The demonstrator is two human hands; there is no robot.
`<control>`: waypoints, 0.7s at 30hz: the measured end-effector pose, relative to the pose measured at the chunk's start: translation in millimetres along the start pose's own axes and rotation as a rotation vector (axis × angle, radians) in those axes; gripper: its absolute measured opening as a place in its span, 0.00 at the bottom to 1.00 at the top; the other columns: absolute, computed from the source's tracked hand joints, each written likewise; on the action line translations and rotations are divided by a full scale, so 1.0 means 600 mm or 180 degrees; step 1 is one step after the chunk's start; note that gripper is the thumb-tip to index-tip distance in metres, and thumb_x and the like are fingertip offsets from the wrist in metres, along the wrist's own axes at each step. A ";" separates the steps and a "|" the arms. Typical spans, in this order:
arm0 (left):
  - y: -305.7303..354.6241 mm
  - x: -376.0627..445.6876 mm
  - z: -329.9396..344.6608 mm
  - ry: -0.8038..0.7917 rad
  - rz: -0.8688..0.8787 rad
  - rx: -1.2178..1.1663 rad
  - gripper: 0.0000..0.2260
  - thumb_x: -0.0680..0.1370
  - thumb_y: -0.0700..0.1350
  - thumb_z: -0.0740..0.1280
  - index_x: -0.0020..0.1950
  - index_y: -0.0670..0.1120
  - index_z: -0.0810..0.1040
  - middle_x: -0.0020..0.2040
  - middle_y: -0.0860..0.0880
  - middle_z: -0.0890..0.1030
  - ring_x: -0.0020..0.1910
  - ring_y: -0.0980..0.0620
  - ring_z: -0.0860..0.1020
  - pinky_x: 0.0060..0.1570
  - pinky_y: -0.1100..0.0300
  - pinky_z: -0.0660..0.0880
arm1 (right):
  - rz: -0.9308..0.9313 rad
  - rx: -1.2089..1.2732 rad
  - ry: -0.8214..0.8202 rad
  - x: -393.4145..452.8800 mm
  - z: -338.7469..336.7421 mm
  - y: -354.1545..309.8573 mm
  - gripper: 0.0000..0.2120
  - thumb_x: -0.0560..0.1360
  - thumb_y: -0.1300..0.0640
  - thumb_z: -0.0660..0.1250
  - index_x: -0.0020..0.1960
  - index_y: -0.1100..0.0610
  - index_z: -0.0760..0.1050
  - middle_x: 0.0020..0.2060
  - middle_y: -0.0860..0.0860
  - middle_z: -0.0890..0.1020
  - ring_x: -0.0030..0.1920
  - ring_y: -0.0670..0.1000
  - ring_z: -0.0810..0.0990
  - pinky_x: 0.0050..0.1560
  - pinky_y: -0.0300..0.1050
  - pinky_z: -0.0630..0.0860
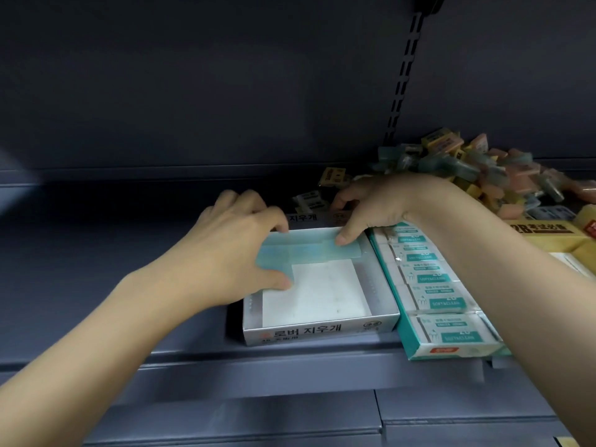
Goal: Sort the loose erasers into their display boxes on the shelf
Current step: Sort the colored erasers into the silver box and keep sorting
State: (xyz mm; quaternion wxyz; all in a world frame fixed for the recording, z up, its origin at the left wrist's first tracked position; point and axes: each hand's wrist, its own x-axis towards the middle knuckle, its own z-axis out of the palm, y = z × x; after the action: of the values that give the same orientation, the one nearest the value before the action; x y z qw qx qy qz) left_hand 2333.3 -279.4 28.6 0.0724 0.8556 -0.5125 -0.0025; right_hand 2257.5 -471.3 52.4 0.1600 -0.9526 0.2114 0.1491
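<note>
A silver display box [322, 332] with Korean lettering stands open on the shelf, its white floor mostly bare. Pale blue translucent erasers [309, 251] lie in a row along its far end. My left hand [232, 253] holds the left erasers of that row, thumb at their near edge. My right hand [380, 204] reaches from the right; its thumb presses the right end of the row and its fingers curl over the box's far wall. A heap of loose erasers [483, 169], pink, blue and yellow, lies at the back right.
A teal and white box [448, 301] full of wrapped erasers stands against the silver box's right side. A yellow box [554, 233] sits further right. A few loose erasers [309, 200] lie behind the silver box. The dark grey shelf [113, 221] stretches left.
</note>
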 end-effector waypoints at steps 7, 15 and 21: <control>-0.005 0.010 -0.007 -0.0455 0.0022 -0.0202 0.40 0.69 0.56 0.72 0.75 0.55 0.54 0.74 0.54 0.60 0.72 0.54 0.59 0.66 0.65 0.57 | -0.0046 0.0116 0.0066 -0.006 0.002 0.011 0.30 0.71 0.46 0.70 0.71 0.46 0.64 0.68 0.48 0.67 0.59 0.47 0.71 0.52 0.38 0.64; -0.007 0.015 -0.009 -0.0506 0.0128 -0.0179 0.36 0.70 0.55 0.71 0.74 0.55 0.59 0.72 0.56 0.64 0.70 0.55 0.62 0.63 0.66 0.60 | -0.0099 -0.0030 -0.0191 -0.017 0.003 0.013 0.39 0.67 0.44 0.74 0.73 0.47 0.60 0.67 0.47 0.70 0.62 0.49 0.72 0.60 0.42 0.69; -0.007 0.016 -0.013 -0.0514 0.0112 -0.0148 0.36 0.70 0.56 0.72 0.74 0.55 0.60 0.72 0.57 0.64 0.70 0.55 0.62 0.62 0.67 0.60 | -0.0146 -0.0031 -0.0048 -0.017 0.011 0.016 0.38 0.67 0.45 0.74 0.72 0.47 0.62 0.67 0.46 0.70 0.59 0.48 0.71 0.53 0.41 0.68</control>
State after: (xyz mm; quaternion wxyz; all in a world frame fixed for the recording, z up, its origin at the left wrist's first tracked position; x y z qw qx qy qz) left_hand 2342.1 -285.1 36.3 0.0507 0.8416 -0.5314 -0.0821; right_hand 2243.0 -473.4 47.4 0.1603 -0.9568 0.1876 0.1537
